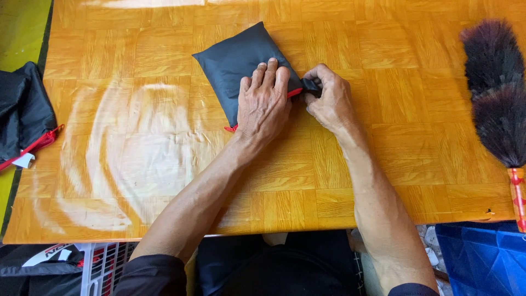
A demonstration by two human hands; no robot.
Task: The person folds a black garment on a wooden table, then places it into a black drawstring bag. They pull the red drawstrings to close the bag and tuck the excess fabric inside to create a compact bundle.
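On the table, toward 12 o'clock: a dark pouch [235,66] with red trim is laid flat on the orange wood-pattern table [137,164], tilted so that one corner points to 12 o'clock.
Left hand: the left hand [263,104] is laid palm-down on the pouch's 5 o'clock edge, fingers held straight and close together, pressing the cloth flat.
Right hand: the right hand [327,97] is set just beside the left, at the pouch's 3 o'clock corner; a small black tab or fold of the cloth is pinched between thumb and curled fingers.
Red trim: a short red strip is seen between the two hands, and a red end shows at the pouch's 6 o'clock corner.
Done, as judged: the pouch looks already folded or stuffed into a compact packet, smooth on top.
Left, as judged: the corner under the right hand seems unfinished; whether it is being tucked, zipped or pulled cannot be told.
At 9 o'clock: more black fabric [22,109] with red edging is draped at the table's edge.
At 3 o'clock: a dark feather duster [496,87] is laid on the table, well apart from the hands.
At 5 o'clock: a blue container [482,257] is seen below the table edge.
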